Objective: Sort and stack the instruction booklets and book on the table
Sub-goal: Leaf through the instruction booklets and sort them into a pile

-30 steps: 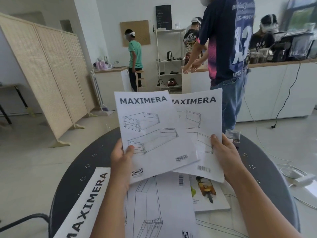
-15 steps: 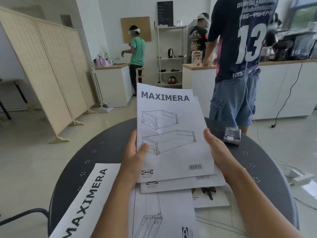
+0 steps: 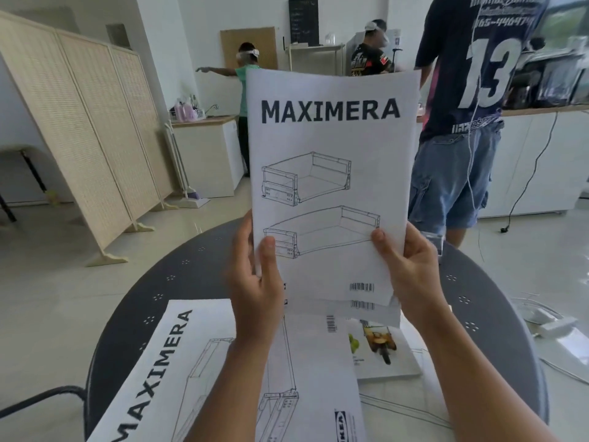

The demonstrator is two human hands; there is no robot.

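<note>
I hold two white MAXIMERA instruction booklets (image 3: 331, 186) upright above the table, one lined up behind the other; only the lower edge of the back one shows. My left hand (image 3: 255, 288) grips their lower left edge and my right hand (image 3: 411, 275) grips the lower right edge. On the round dark table (image 3: 178, 275) lies a large MAXIMERA booklet (image 3: 178, 362), turned sideways at the left. Another booklet (image 3: 315, 378) lies under my arms. A book (image 3: 382, 349) with a colourful picture on its cover rests to the right, partly covered.
A person in a dark "13" jersey (image 3: 471, 90) stands right behind the table's far edge. A small clear box (image 3: 435, 242) sits at the far rim. A folding screen (image 3: 79, 129) stands at the left. Cables and a power strip (image 3: 554, 323) lie on the floor at the right.
The two booklets, fanned apart a second ago, have slid together into one aligned pair and risen upright closer to my view. The person in the jersey has shifted right.
</note>
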